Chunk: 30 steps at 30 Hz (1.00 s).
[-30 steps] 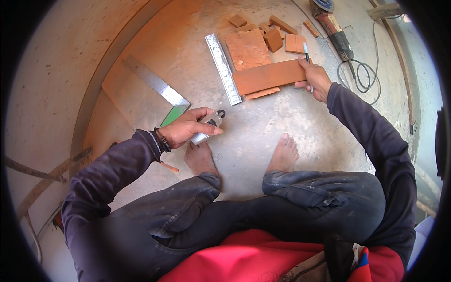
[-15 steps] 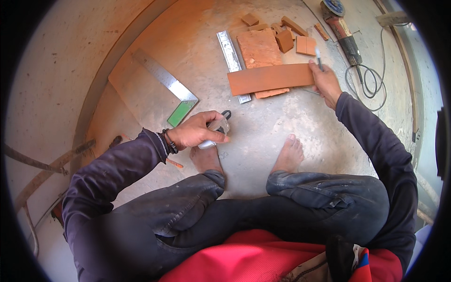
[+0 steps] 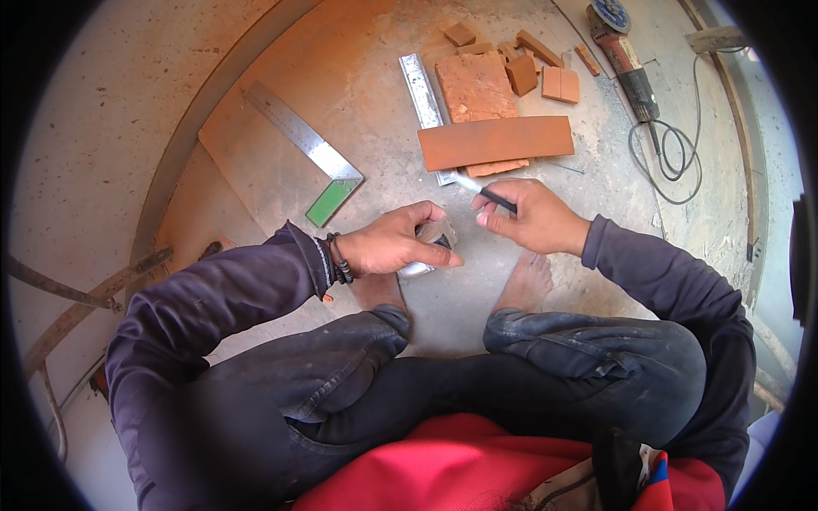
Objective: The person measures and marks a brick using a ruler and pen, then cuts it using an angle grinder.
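Above my left foot, my left hand (image 3: pixel 388 243) is closed around a silver and clear tape measure (image 3: pixel 440 232), partly hidden by the fingers. My right hand (image 3: pixel 545 217) pinches a black and white marker pen (image 3: pixel 498 200), its pale end pointing up and left toward the tile strip. That long terracotta tile strip (image 3: pixel 498 143) lies crosswise over a rough orange brick slab (image 3: pixel 477 89) and a silver metal straightedge (image 3: pixel 417 85). Neither hand touches the strip. To the left, a try square (image 3: pixel 332 201) with a green handle rests on the floor.
Several cut terracotta pieces (image 3: pixel 521 75) lie beyond the slab. An angle grinder (image 3: pixel 629 68) with a coiled black cord (image 3: pixel 673 162) is at the far right. Wooden poles (image 3: pixel 85 315) stand at the left by the wall. My bare feet (image 3: pixel 524 285) are on the dusty floor.
My right hand has let go of the tile strip and come down and left with the pen. My left hand has shifted right with the tape measure.
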Tool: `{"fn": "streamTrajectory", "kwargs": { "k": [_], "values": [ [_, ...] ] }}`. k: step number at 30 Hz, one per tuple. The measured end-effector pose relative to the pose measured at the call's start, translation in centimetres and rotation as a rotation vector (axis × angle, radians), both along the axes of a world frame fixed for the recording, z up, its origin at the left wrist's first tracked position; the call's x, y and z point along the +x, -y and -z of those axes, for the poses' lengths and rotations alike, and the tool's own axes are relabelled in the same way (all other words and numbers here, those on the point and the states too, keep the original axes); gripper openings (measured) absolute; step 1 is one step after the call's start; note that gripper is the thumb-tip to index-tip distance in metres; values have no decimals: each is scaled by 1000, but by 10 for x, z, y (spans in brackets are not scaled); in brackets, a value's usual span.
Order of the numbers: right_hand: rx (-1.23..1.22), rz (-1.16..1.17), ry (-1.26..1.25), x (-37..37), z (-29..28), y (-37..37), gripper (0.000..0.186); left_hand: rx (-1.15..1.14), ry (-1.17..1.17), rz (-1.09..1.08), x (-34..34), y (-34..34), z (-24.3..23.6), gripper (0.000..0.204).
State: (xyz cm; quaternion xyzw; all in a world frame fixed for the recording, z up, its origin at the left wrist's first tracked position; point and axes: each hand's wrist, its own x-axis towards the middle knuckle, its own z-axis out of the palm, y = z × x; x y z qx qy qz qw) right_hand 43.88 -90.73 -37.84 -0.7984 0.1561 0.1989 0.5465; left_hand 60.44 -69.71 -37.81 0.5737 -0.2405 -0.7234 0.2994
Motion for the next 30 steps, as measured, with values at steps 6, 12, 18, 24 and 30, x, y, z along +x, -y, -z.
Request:
{"fn": "streamTrajectory", "kwargs": {
  "k": [6,12,18,24,30],
  "values": [
    [-585,-58,272,20,0,45,53,43,292,200,15,-3,1,68],
    [-721,-215,173,29,19,76,62,155,564,112,29,-18,19,65],
    [-705,-100,75,19,25,72,64,-80,1065,-246,73,-13,48,67],
    [-696,137,74,5,37,65,64,-226,1426,-15,139,24,78,73],
    [-738,22,-151,19,18,60,67,-351,1530,22,136,19,92,72]
  ]
}}
